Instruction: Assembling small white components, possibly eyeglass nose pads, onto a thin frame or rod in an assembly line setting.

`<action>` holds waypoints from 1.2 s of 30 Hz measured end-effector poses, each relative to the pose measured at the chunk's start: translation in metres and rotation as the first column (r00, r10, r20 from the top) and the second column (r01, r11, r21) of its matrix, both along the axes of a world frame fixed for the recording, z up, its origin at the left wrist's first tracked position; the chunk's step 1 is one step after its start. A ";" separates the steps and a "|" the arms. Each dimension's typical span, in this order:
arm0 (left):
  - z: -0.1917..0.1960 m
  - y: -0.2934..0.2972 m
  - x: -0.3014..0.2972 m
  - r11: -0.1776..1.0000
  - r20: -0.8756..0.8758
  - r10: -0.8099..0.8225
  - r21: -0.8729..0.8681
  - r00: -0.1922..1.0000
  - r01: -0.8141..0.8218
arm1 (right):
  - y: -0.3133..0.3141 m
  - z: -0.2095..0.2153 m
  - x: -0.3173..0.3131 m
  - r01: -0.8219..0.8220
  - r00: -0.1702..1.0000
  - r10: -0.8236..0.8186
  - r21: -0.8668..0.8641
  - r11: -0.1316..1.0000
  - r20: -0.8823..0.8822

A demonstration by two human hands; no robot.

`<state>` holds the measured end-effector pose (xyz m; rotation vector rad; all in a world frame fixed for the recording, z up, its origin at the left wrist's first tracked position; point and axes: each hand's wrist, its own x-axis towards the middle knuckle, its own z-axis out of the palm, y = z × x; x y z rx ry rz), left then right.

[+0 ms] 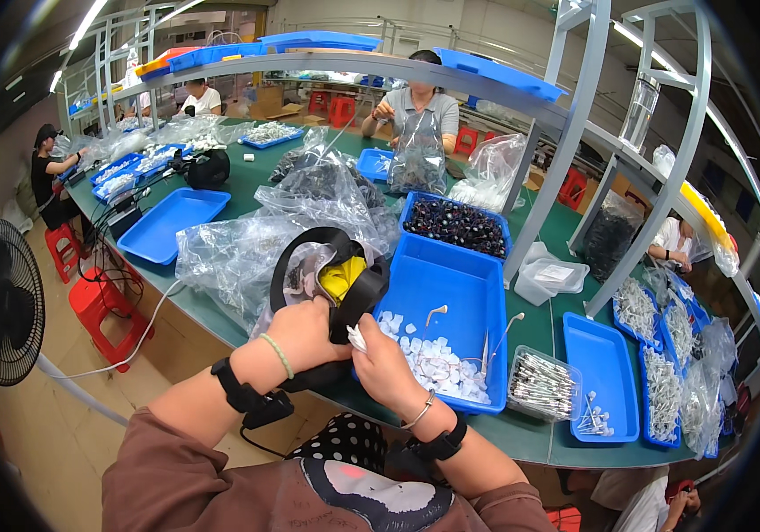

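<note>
Both my hands are at the near edge of the green table. My left hand point(302, 335) is closed on black headgear with wide straps point(364, 297) and a yellow inner part point(342, 277). Close beside it, my right hand point(387, 365) pinches a small white piece point(357, 339), thin and partly hidden by the fingers. To the right, a large blue tray point(460, 282) holds a heap of small white plastic pieces point(446, 368). A thin curved stem with a pale tip point(436, 312) lies among them.
Clear plastic bags point(238, 257) spread behind my left hand. A tray of dark small parts point(455, 226) sits farther back. At right stand a clear box of metal-stemmed parts point(541, 387), a blue tray point(602, 350) and a grey rack post point(566, 142). A fan point(0, 301) stands left. Co-workers sit around.
</note>
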<state>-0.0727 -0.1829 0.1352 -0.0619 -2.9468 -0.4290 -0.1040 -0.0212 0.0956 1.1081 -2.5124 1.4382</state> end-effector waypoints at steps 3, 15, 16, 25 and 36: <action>-0.009 -0.029 -0.008 0.992 -0.027 -0.050 0.117 0.998 0.053 | -0.004 -0.001 -0.004 -0.052 0.998 0.054 -0.053 0.997 0.035; 0.035 -0.073 0.015 0.429 -0.079 -0.056 0.898 0.995 0.096 | 0.111 0.053 0.046 -0.356 0.685 0.536 -0.416 0.837 0.493; 0.048 -0.075 0.021 0.356 -0.076 -0.019 0.931 0.997 0.078 | 0.130 0.060 0.049 -0.316 0.610 0.513 -0.409 0.856 0.604; 0.180 -0.086 -0.001 0.063 -0.201 0.094 0.979 0.975 0.196 | 0.226 0.039 0.069 -0.023 0.513 0.378 -0.427 0.904 0.771; 0.342 -0.127 -0.294 0.358 -0.622 -0.090 0.709 0.778 0.608 | 0.228 0.074 0.081 0.319 0.396 0.191 -0.330 0.888 0.898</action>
